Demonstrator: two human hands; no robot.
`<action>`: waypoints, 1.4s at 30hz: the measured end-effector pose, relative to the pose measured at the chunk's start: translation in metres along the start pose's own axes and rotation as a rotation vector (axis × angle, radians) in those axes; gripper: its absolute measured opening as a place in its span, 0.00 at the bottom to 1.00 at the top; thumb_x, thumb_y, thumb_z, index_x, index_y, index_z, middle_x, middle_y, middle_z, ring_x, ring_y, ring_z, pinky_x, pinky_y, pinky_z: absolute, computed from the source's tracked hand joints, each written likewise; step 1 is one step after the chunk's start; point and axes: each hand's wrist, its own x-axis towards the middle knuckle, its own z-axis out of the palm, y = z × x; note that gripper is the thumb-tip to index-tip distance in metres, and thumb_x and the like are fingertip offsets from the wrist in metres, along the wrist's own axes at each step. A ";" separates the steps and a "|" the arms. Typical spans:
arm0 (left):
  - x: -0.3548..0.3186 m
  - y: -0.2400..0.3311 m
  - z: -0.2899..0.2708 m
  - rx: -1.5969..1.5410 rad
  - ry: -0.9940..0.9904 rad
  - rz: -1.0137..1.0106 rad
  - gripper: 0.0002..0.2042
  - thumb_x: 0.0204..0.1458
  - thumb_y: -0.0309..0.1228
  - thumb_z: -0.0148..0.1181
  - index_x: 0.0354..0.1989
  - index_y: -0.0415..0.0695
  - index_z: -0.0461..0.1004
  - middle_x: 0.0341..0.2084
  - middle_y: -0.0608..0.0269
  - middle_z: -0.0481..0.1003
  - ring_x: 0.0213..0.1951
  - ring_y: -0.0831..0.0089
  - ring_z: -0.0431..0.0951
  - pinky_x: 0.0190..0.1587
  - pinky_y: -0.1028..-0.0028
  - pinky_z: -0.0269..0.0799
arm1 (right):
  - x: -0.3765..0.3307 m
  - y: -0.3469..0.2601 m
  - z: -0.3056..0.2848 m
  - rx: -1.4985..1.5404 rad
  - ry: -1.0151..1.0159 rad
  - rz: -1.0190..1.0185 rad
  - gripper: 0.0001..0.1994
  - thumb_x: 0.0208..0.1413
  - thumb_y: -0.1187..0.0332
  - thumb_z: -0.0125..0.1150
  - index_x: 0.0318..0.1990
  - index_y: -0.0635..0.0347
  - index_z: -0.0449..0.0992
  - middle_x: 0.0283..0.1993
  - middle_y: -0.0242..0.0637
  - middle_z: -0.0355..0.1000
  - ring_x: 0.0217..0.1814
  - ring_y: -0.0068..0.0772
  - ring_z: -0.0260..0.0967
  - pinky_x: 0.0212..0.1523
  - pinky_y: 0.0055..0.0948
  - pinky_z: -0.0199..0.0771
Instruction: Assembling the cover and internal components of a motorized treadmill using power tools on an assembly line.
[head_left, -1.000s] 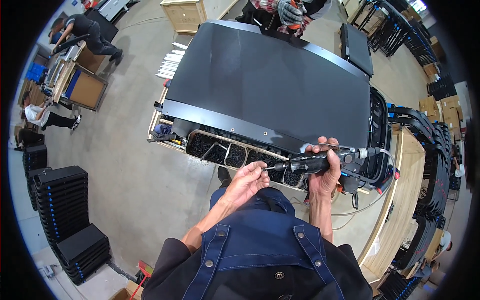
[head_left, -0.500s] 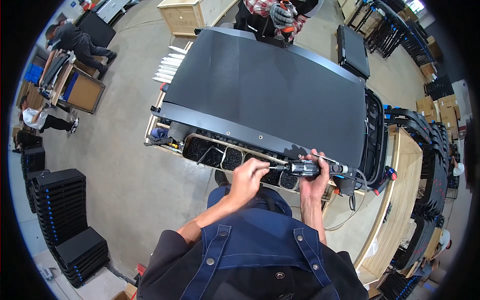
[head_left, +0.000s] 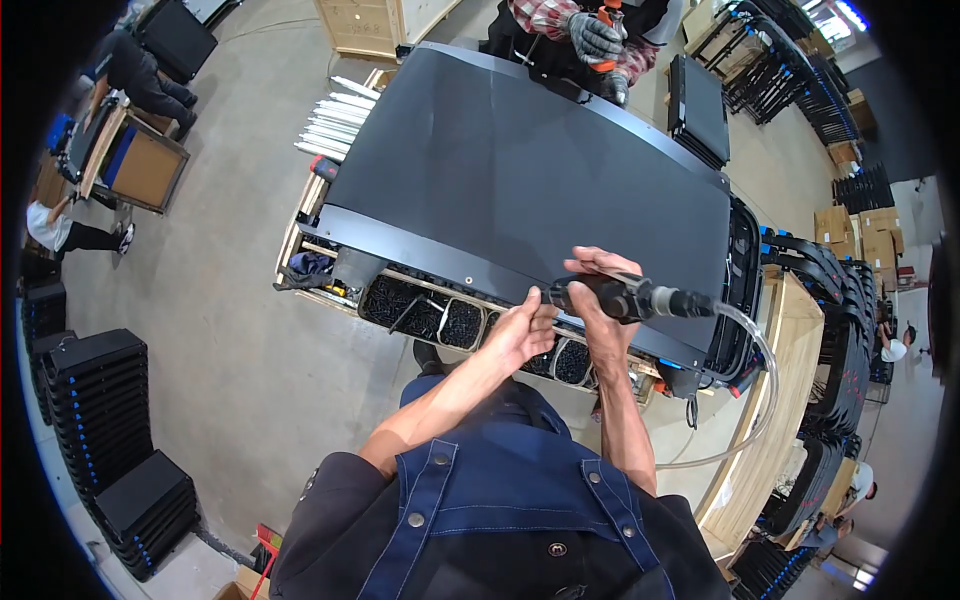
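Note:
A dark treadmill deck with a wide black belt and metal side rails lies before me. My right hand grips a black air screwdriver over the deck's near rail, its clear hose curving down to the right. My left hand is closed beside the tool's front end, thumb and fingertips near its tip; whatever they hold is hidden. Just below my hands, black bins of small dark screws stand along the near side, with a bent hex key lying in the leftmost.
Across the deck, a co-worker's gloved hands hold an orange tool. White tubes lie beyond the left end. A wooden crate stands at the right, and stacked black parts at the left.
My right hand has lifted and turned the screwdriver, bringing it up over the near rail. My left hand has moved slightly up with its tip. The co-worker's hands have shifted right.

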 end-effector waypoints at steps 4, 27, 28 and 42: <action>-0.027 0.031 -0.058 0.305 0.379 0.501 0.37 0.61 0.66 0.44 0.53 0.37 0.68 0.39 0.55 0.76 0.43 0.66 0.80 0.43 0.65 0.80 | 0.023 0.014 0.001 -0.018 -0.225 -0.014 0.22 0.46 0.89 0.63 0.49 0.62 0.69 0.50 0.46 0.74 0.53 0.43 0.76 0.58 0.43 0.78; -0.018 0.105 -0.103 -0.118 0.201 0.832 0.25 0.56 0.38 0.68 0.58 0.43 0.67 0.46 0.63 0.76 0.45 0.73 0.78 0.48 0.69 0.77 | 0.057 0.007 0.036 -0.138 -0.552 0.232 0.20 0.42 0.86 0.63 0.45 0.63 0.73 0.47 0.44 0.78 0.52 0.38 0.77 0.59 0.40 0.77; -0.019 0.105 -0.104 -0.125 0.201 0.831 0.25 0.56 0.38 0.68 0.58 0.43 0.67 0.46 0.63 0.76 0.45 0.73 0.78 0.48 0.69 0.77 | 0.056 0.003 0.039 -0.088 -0.507 0.265 0.20 0.42 0.86 0.64 0.46 0.63 0.73 0.48 0.44 0.78 0.53 0.38 0.77 0.59 0.40 0.76; -0.018 0.105 -0.106 -0.110 0.118 0.926 0.30 0.56 0.37 0.68 0.62 0.37 0.63 0.51 0.58 0.73 0.50 0.69 0.77 0.52 0.64 0.78 | 0.040 -0.001 0.025 -0.323 -0.727 0.195 0.17 0.43 0.83 0.67 0.43 0.61 0.74 0.46 0.41 0.79 0.55 0.38 0.76 0.63 0.41 0.71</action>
